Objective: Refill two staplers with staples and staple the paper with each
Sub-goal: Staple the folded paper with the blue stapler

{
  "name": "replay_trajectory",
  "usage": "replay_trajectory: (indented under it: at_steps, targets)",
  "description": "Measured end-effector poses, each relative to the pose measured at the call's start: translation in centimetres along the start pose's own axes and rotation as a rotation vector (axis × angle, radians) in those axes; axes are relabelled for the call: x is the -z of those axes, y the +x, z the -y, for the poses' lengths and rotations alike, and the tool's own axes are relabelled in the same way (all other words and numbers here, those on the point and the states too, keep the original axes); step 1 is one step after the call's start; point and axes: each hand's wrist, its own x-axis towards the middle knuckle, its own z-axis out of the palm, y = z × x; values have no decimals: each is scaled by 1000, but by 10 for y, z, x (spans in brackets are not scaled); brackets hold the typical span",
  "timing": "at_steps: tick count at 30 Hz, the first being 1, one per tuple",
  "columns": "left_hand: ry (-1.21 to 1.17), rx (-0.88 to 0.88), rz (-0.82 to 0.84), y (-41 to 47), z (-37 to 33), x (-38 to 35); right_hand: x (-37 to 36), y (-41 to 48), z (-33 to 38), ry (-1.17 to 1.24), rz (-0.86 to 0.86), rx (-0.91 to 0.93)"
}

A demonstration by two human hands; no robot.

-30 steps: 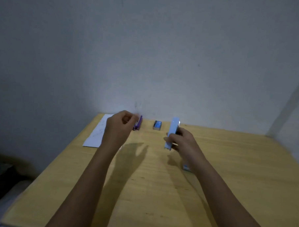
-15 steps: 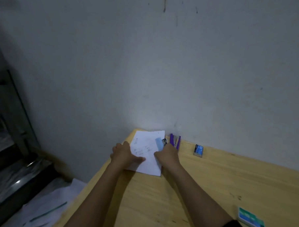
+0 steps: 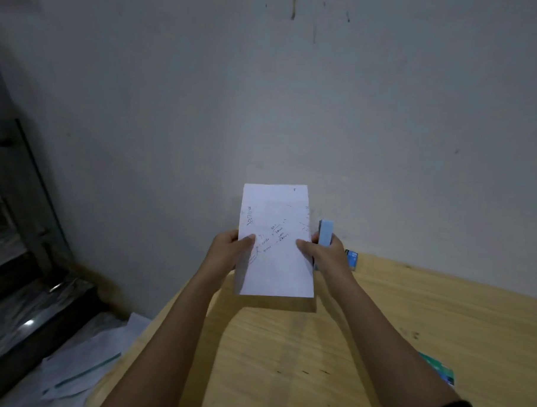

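Grasping the paper (image 3: pixel 275 240) above the table (image 3: pixel 410 317), both hands' fingers (image 3: pixel 249 240) clench it; right also clutches blue stapler (image 3: pixel 325 233).

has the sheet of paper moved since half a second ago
Yes. The paper was flat on the table corner; now both hands hold it raised, upright, in front of the wall.

**Around the Desk: Wall, Floor and Frame**

A pale wooden tabletop (image 3: pixel 409 332) with visible grain stands against a grey painted wall (image 3: pixel 265 95), which carries dark drip stains near its top. On the floor to the left lie loose white sheets (image 3: pixel 85 361), one crossed by a green line. Beyond them stands a dark metal frame (image 3: pixel 24 192) with shiny reflective surfaces.
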Motion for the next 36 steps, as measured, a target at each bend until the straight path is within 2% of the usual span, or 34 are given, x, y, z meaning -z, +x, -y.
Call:
replay_trajectory:
  at_steps: [4,8,10,13,18,26,32,34,36]
  targets:
    - [-17,-71,65,-17,-19,-26,27,-3,7,-72,-92,99]
    - [-93,-137,45,-27,-29,-48,46,-14,13,-171,-150,253]
    - [-93,-180,66,-30,-31,-56,55,-21,16,-222,-131,360]
    - [-109,-261,107,-34,-37,-62,69,-28,20,-233,-64,407]
    - [4,-338,169,-38,-41,-66,83,-33,24,-230,-21,356]
    - [192,-442,110,-41,-42,-75,90,-40,28,-267,-177,388]
    - [64,-234,216,-45,-35,-80,95,-39,30,-55,-265,260]
    - [-26,-193,157,-46,-33,-83,99,-39,29,33,-239,185]
    - [-100,-167,72,-44,-30,-85,100,-42,28,127,-134,94]
